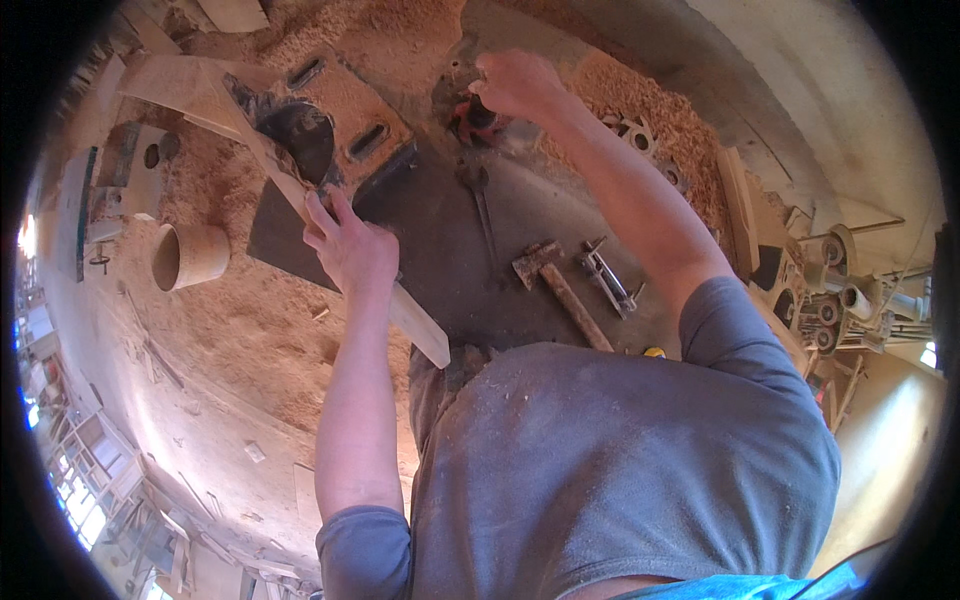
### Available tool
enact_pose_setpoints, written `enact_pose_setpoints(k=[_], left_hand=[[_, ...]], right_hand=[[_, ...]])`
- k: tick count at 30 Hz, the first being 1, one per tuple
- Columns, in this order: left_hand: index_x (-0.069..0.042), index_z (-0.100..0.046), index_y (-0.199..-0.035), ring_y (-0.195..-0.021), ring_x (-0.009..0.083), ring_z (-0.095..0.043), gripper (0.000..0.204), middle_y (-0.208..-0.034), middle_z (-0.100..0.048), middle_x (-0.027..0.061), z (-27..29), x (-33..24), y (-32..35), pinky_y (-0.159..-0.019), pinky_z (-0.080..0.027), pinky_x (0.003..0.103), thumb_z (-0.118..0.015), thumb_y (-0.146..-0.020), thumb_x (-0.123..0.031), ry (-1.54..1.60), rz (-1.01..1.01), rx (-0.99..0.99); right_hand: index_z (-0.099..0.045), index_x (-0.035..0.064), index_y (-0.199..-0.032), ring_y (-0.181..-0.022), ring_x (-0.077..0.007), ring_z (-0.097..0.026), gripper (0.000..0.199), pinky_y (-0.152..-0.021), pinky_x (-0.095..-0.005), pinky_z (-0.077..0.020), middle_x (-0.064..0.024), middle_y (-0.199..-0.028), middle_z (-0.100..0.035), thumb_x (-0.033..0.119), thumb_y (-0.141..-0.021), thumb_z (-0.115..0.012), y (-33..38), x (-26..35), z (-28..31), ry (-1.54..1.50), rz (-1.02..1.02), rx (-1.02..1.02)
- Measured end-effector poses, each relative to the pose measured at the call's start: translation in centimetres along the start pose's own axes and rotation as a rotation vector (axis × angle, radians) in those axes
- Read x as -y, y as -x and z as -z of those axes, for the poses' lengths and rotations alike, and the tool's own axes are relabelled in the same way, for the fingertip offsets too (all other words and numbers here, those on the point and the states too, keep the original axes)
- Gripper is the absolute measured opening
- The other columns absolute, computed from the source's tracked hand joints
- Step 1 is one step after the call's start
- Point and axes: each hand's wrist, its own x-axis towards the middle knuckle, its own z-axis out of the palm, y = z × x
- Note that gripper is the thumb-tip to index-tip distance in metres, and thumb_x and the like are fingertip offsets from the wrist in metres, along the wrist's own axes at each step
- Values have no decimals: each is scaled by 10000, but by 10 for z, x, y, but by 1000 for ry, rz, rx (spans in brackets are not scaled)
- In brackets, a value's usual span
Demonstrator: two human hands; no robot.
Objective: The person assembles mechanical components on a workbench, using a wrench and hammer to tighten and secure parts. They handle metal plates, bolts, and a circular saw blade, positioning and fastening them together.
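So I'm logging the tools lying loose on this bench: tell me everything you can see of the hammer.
The hammer lies flat on the dark, dusty machine table, just ahead of the person's grey shirt. Its blocky metal head, dull and rusty-looking, points up-left; the brown wooden handle runs down-right until the shirt hides its end. Neither hand touches it. A small metal clamp-like tool lies close on its right, seemingly apart from it.

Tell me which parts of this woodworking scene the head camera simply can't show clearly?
- What the right hand grasps: a red part peeks out below it, but the hand covers the rest.
- Left hand grip on the wooden strip: the fingers' underside is hidden by the hand.
- The tool beside the hammer: too small to identify.
- Rim areas: bent and blurred by the fisheye.
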Motion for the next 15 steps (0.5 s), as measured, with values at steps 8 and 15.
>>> enact_pose_setpoints(k=[8,15], left_hand=[[-75,-386,-1576,-1347,467,-414,736,-1646,-246,180,6,-4,-2,-1079,-503,492,-651,-889,-99,11,47,76],[-56,-406,-1524,-1313,458,-428,704,-1626,-234,179,8,-2,0,-1011,-553,493,-655,-865,-72,50,6,25]], right_hand=[[-744,98,-1109,-1042,-417,-711,239,-864,-528,-584,-169,-1057,-749,222,-915,-683,-2,-10,-15,28,60,-126],[-750,105,-1050,-1023,-423,-713,229,-849,-536,-583,-186,-1021,-743,253,-878,-717,-5,-19,-25,2,133,-174]])
